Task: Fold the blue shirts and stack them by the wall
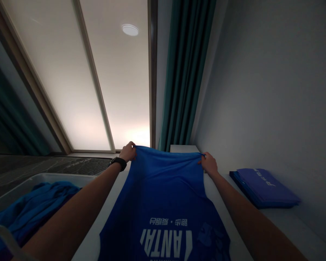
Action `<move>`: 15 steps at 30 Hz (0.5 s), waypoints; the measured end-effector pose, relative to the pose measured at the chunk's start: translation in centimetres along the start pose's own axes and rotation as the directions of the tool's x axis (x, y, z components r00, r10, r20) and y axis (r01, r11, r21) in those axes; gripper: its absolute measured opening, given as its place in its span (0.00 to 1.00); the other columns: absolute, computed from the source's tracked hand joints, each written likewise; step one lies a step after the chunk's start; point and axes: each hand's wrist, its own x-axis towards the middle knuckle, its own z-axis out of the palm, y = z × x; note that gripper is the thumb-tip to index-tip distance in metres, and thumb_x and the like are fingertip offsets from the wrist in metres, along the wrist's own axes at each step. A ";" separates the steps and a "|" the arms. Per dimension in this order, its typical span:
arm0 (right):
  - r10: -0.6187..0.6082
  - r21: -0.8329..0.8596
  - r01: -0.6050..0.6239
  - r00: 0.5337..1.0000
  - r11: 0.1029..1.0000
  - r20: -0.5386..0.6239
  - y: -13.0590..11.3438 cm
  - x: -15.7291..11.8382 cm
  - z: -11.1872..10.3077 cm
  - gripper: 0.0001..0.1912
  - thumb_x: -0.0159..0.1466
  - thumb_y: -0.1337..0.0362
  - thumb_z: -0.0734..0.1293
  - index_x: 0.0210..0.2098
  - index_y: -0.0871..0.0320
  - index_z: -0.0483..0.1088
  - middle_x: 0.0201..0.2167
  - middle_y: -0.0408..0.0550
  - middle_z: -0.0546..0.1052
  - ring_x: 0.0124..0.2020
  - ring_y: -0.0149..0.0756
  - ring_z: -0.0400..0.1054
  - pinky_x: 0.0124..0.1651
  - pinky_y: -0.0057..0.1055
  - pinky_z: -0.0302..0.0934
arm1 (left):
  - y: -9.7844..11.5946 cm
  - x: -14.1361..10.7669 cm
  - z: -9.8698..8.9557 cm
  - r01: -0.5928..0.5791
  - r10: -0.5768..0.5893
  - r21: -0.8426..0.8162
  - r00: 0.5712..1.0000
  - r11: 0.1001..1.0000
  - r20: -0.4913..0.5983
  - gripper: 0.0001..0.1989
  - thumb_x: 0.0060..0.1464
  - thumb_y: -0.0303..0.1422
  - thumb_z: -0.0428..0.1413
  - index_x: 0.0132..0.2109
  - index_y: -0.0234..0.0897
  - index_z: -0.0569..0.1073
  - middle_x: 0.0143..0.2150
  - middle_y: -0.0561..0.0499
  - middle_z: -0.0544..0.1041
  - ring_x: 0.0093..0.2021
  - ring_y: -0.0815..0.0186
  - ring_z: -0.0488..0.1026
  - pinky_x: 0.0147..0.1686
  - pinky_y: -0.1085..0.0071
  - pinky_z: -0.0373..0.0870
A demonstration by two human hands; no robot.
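A blue sleeveless sports shirt [168, 192] with white lettering, upside down from my view, is stretched out in front of me. My left hand [128, 152], with a black watch on the wrist, pinches its far left corner. At the far right corner, my right hand [208, 163] grips the fabric between thumb and fingers. The far edge is pulled fairly taut between both hands, with slight creases below it. The near part of the shirt runs out of the bottom of the view.
On the left stands a white basket [62, 177] holding crumpled blue clothes [40, 199]. Folded blue and purple garments [266, 188] lie stacked on the white surface [293, 226] at right, beside the wall. Teal curtains [188, 72] and frosted sliding doors [116, 79] are beyond.
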 end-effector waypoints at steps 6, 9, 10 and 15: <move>0.024 0.277 -0.045 0.997 0.960 0.079 -0.9 1.6 -0.1 0.15 0.67 0.66 0.54 0.50 0.59 0.63 0.34 0.50 0.80 0.25 0.33 0.74 0.30 0.29 0.66 | -0.6 0.7 0.6 0.069 -0.076 -0.253 0.997 0.965 -0.019 0.11 0.59 0.29 0.48 0.49 0.35 0.62 0.29 0.48 0.79 0.28 0.63 0.78 0.28 0.71 0.72; 0.023 0.356 -0.059 0.994 0.933 0.104 -0.7 1.5 0.3 0.13 0.67 0.67 0.54 0.47 0.59 0.65 0.34 0.51 0.79 0.28 0.35 0.75 0.31 0.29 0.67 | -1.9 0.5 0.7 0.091 -0.104 -0.331 0.994 0.939 -0.021 0.08 0.59 0.29 0.49 0.46 0.36 0.63 0.31 0.47 0.79 0.32 0.64 0.79 0.31 0.71 0.74; 0.024 0.373 -0.064 0.994 0.926 0.111 -0.6 1.4 0.5 0.13 0.66 0.67 0.54 0.46 0.59 0.66 0.33 0.51 0.79 0.29 0.35 0.76 0.31 0.29 0.68 | -2.3 0.4 0.7 0.099 -0.111 -0.351 0.994 0.931 -0.015 0.07 0.58 0.29 0.50 0.45 0.36 0.63 0.31 0.47 0.80 0.33 0.64 0.79 0.32 0.71 0.74; 0.049 0.406 -0.108 0.987 0.907 0.154 0.6 -0.1 1.4 0.14 0.64 0.66 0.54 0.45 0.58 0.66 0.30 0.50 0.80 0.27 0.37 0.75 0.27 0.29 0.66 | -4.1 -1.2 1.6 0.143 -0.135 -0.394 0.990 0.908 0.049 0.07 0.53 0.30 0.54 0.39 0.36 0.64 0.28 0.49 0.79 0.31 0.62 0.79 0.30 0.70 0.75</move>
